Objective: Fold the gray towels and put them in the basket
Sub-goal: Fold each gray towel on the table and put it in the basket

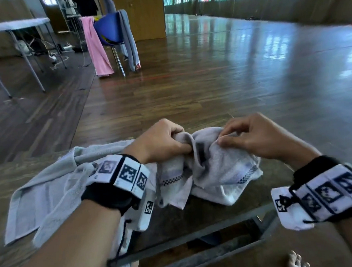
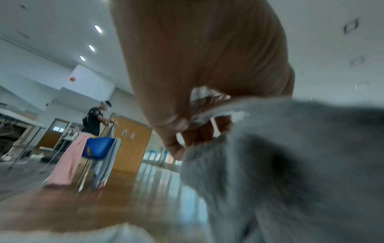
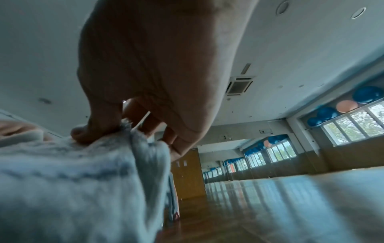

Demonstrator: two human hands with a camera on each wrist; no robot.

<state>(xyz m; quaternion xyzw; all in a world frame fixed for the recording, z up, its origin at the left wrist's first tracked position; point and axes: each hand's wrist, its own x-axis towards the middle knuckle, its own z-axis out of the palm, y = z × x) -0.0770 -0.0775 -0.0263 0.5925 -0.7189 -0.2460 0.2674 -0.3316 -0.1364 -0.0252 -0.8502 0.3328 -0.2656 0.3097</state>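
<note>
A crumpled gray towel (image 1: 213, 168) with a checkered border band hangs between my two hands above the table (image 1: 259, 192). My left hand (image 1: 171, 143) grips a bunched fold of it, fingers curled round the cloth; in the left wrist view the gray towel (image 2: 290, 164) fills the right side under the left hand (image 2: 197, 128). My right hand (image 1: 228, 138) pinches the towel's upper edge between thumb and fingers, as the right wrist view shows with the right hand (image 3: 124, 129) on the towel (image 3: 83, 180). A second gray towel (image 1: 45, 196) lies spread on the table under my left forearm. No basket is in view.
The table's near edge shows a dark metal frame (image 1: 200, 241), with a bare foot (image 1: 296, 260) below it. A blue chair (image 1: 110, 31) draped with a pink cloth (image 1: 97, 49) and a gray cloth stands far left. A folding table (image 1: 10, 26) stands beyond. Another person (image 2: 95, 118) stands by the chair.
</note>
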